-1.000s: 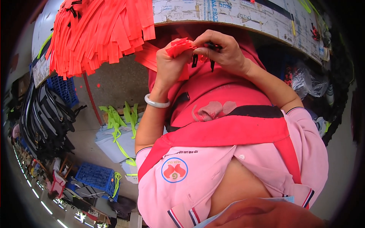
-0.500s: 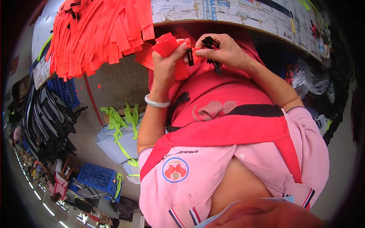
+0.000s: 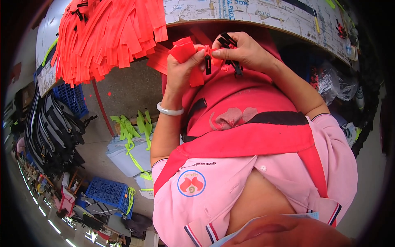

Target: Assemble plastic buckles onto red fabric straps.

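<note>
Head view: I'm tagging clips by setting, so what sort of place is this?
Probably a sewing or textile workshop: many red fabric strips drape off a worn worktable, dark straps form a thick bunch, and a blue plastic crate stands nearby.

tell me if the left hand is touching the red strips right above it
Touching: the head view shows the left hand closed around the red strips, which stick out above and below the fist.
</note>
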Tool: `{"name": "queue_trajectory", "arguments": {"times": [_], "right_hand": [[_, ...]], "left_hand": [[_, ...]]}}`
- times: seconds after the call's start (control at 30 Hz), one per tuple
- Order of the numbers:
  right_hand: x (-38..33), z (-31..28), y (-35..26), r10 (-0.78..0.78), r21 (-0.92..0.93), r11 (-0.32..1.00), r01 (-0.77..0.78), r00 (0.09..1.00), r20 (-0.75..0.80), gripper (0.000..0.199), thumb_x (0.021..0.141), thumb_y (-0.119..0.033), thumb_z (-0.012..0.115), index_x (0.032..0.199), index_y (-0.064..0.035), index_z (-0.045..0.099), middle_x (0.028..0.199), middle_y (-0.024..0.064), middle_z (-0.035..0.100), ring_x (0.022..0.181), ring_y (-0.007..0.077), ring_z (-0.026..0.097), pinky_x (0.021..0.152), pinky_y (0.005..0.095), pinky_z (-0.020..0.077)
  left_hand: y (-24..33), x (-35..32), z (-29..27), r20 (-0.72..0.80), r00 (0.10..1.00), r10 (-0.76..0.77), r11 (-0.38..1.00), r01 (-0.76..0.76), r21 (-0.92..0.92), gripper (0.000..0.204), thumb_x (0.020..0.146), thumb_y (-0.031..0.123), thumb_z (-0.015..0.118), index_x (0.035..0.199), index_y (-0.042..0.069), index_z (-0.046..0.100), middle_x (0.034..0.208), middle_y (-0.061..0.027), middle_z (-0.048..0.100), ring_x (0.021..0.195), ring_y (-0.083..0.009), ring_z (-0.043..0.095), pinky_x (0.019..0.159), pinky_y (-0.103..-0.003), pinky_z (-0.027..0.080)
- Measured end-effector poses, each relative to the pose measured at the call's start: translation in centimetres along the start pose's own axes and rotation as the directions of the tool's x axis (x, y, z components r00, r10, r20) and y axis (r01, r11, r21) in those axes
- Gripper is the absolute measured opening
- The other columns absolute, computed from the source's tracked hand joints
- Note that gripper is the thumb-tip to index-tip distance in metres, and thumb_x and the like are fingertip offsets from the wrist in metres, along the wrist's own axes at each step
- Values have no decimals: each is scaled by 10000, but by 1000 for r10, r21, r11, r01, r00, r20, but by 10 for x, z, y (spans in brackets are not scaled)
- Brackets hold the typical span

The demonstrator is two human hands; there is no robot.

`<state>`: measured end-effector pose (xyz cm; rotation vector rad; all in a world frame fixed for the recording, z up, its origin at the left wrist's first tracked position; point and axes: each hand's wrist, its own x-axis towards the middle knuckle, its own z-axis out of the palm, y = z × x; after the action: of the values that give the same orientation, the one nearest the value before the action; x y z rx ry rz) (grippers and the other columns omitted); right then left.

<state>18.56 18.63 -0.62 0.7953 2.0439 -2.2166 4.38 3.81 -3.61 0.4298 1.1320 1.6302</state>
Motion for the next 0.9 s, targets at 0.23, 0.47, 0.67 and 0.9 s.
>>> {"name": "queue_trajectory", "arguments": {"times": [0.23,0.47,0.67,0.9], "right_hand": [[1,-2,1,33,3,999,-33,999,22,209,845,-254,703,893,-61,640,712,-30,579,620,24,507,512,188,375],[4,5,4,-28,63,997,33,997,-73,212,869,-248,694,929,-50,651,721,-23,587,650,27,526,554,196,411],[2,7,3,-222,-149,968,204,969,-112,200,886,-203,681,956,-22,636,748,-26,596,714,39,551,607,195,440],[2,13,2,-530,-294,816,497,847,-37,127,869,-94,678,955,-18,625,806,18,603,698,72,551,619,214,448]], "left_hand": [[3,1,-2,25,998,-53,999,53,-2,150,869,90,672,983,-8,677,735,-24,629,589,-92,559,535,-225,453],[1,2,-1,5,1000,-20,999,20,29,138,859,83,686,965,-5,681,737,-20,638,599,-88,573,547,-221,461],[-7,-1,-4,32,999,18,985,-23,168,100,837,24,688,935,0,688,733,-8,639,622,-73,581,549,-219,463],[-10,-4,5,22,983,182,940,-181,288,93,833,-11,660,924,2,677,722,22,603,614,-49,536,538,-199,422]]}}
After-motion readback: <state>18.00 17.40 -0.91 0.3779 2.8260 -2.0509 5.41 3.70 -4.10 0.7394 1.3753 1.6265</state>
